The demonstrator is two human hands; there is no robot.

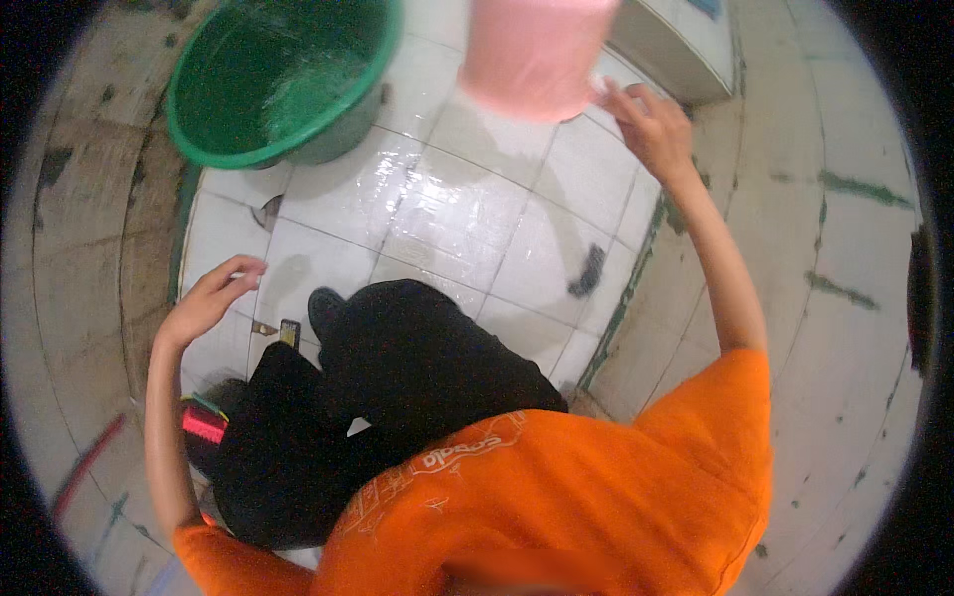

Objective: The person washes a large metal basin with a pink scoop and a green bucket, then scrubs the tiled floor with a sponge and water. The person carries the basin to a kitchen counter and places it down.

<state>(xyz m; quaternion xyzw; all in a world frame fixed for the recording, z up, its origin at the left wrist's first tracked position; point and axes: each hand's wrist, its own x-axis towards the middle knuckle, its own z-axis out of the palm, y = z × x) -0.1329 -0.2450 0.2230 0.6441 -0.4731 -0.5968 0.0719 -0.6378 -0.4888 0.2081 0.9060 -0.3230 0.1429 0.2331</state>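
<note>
My right hand point(647, 127) is at the lower right edge of a pink plastic bucket point(533, 59), its fingertips at or close to the side; whether they touch it I cannot tell. The bucket's upper part is cut off by the top of the view. My left hand point(227, 287), holding nothing, hovers with bent fingers over the white tiled floor at the left. Beyond it stands a large green plastic tub point(253, 158) with clear water in it.
Wet white floor tiles point(440, 223) shine between my knees and the tub. A dark object point(587, 271) lies on the right tiles. A red-bristled brush point(203, 425) is by my left forearm. A tiled ledge point(674, 56) juts out at the upper right; tiled walls flank both sides.
</note>
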